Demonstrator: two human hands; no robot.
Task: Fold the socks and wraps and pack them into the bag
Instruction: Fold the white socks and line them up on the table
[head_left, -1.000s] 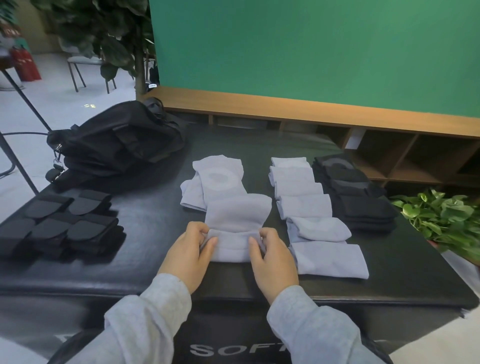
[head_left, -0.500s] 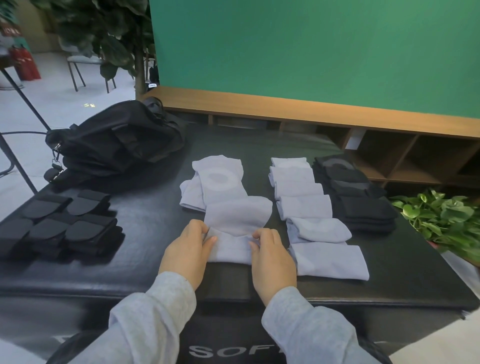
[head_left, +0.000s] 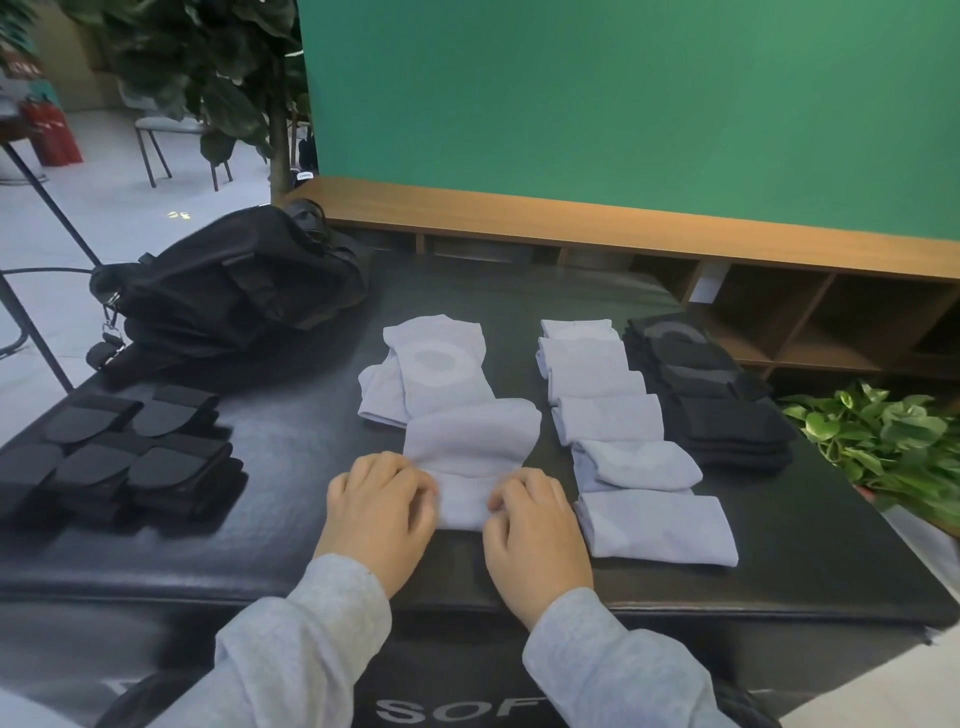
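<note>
A light grey sock (head_left: 465, 452) lies lengthwise in the middle of the black padded table (head_left: 810, 561). My left hand (head_left: 379, 512) and my right hand (head_left: 535, 530) grip its near end from either side, fingers curled into the fabric. Under the sock's far end lie more grey socks (head_left: 395, 395). To the right runs a row of folded grey socks (head_left: 618, 431), then a stack of black socks (head_left: 717, 400). Black folded wraps (head_left: 119, 457) sit at the left. The black bag (head_left: 228, 291) rests at the far left corner.
A wooden shelf unit (head_left: 779, 291) runs behind the table under a green wall. A green potted plant (head_left: 883, 447) stands off the table's right edge. A tree, a chair and a dark stand leg are at the far left.
Both hands have closed in toward each other over the sock's near end, bunching it narrower, and their fingers have curled tighter.
</note>
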